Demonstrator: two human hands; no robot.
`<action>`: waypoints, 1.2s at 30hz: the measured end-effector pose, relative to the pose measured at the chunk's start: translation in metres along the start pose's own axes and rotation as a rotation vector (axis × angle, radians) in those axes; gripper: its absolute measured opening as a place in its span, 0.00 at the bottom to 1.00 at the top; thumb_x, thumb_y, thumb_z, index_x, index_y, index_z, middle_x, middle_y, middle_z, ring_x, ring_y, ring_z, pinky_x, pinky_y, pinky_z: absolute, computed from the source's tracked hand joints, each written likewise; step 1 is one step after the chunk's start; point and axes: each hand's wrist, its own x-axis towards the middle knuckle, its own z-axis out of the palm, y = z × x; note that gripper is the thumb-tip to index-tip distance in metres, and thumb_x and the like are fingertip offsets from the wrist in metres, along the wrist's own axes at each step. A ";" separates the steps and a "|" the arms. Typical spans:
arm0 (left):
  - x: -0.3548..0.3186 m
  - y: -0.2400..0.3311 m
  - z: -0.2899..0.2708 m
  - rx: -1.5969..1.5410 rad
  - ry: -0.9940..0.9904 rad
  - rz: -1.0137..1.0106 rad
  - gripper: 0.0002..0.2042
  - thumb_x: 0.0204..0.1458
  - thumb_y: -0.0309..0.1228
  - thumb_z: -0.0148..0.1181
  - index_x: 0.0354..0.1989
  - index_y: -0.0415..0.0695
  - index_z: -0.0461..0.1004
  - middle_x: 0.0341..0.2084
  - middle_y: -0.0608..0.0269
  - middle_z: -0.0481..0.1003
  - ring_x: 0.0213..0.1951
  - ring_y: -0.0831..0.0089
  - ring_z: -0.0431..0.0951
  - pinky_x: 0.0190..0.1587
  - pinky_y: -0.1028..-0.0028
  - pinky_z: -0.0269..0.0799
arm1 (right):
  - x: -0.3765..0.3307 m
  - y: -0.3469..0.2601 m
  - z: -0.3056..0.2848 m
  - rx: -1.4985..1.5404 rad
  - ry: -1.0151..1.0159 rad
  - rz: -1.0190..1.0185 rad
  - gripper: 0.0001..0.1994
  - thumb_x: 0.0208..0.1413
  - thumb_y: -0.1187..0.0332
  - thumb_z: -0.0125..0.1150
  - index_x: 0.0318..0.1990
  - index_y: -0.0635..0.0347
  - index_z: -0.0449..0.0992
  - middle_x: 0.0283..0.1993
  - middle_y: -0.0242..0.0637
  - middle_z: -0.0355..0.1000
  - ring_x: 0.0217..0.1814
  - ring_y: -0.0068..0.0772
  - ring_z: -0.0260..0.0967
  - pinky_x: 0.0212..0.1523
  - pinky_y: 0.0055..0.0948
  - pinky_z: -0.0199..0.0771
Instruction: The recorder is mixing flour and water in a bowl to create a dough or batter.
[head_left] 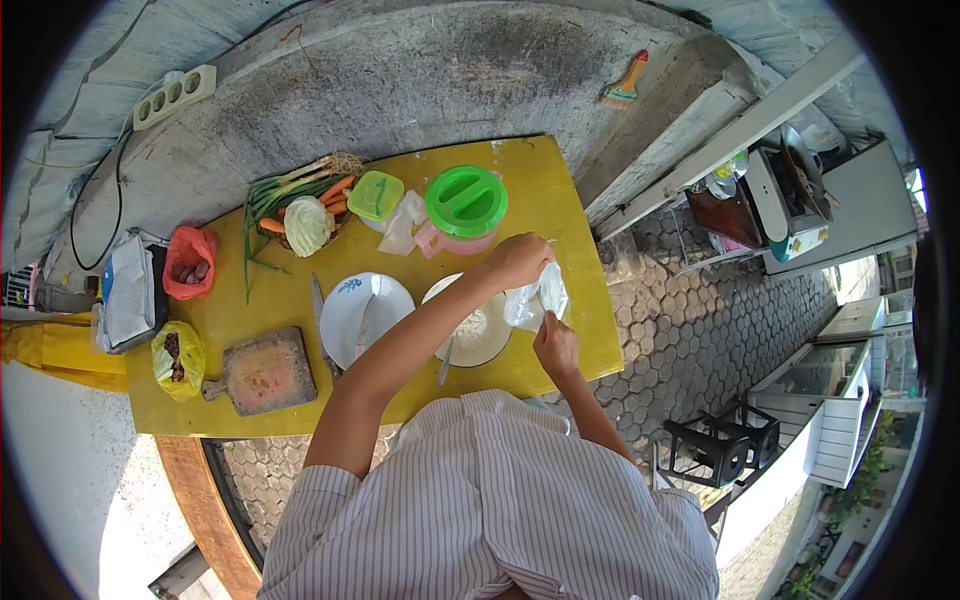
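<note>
A small clear plastic bag [545, 300] with something white in it is held between my two hands at the right side of the table. My left hand [520, 262] reaches across a bowl and is closed on the bag's upper edge. Lower down, my right hand [556, 346] pinches the bag's near edge. Beneath my left forearm is the bowl of white powder [483, 335], partly hidden by the arm. A spoon [445, 362] leans in it over the near rim. Left of that stands a white bowl [340, 325] with a blue pattern, a long pale utensil inside.
On the yellow table [410, 262] are a pink pitcher [470, 243] with a green lid, a green-lidded tub [377, 195], cabbage [307, 226] with carrots and scallions, a knife [318, 300], a cutting board [268, 370], a red bag [190, 265] and a yellow bag [180, 375]. A concrete wall stands behind.
</note>
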 end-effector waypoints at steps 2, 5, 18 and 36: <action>-0.002 -0.004 0.001 -0.010 0.014 -0.003 0.09 0.48 0.25 0.52 0.33 0.40 0.78 0.30 0.50 0.77 0.35 0.56 0.77 0.40 0.64 0.72 | 0.002 -0.001 0.002 0.058 -0.011 0.003 0.03 0.51 0.76 0.50 0.27 0.64 0.64 0.17 0.48 0.67 0.19 0.47 0.68 0.20 0.40 0.67; -0.004 -0.006 0.000 -0.008 0.010 -0.039 0.09 0.48 0.26 0.52 0.33 0.40 0.78 0.30 0.50 0.77 0.35 0.56 0.77 0.40 0.64 0.72 | 0.000 0.004 0.002 0.261 0.079 0.177 0.04 0.50 0.75 0.50 0.26 0.66 0.68 0.15 0.47 0.65 0.17 0.43 0.67 0.19 0.37 0.64; 0.004 0.013 -0.013 0.061 -0.017 0.003 0.08 0.48 0.25 0.52 0.33 0.40 0.78 0.30 0.50 0.76 0.35 0.55 0.76 0.40 0.62 0.71 | -0.010 -0.011 -0.050 1.062 0.048 0.919 0.09 0.55 0.70 0.53 0.26 0.67 0.73 0.11 0.20 0.50 0.09 0.12 0.41 0.11 0.19 0.42; 0.008 0.022 0.007 0.155 -0.050 0.087 0.06 0.46 0.23 0.51 0.25 0.37 0.76 0.23 0.46 0.74 0.30 0.50 0.75 0.35 0.59 0.71 | -0.012 0.001 0.009 0.333 0.098 0.198 0.07 0.50 0.75 0.53 0.22 0.68 0.68 0.14 0.49 0.59 0.12 0.38 0.56 0.17 0.29 0.55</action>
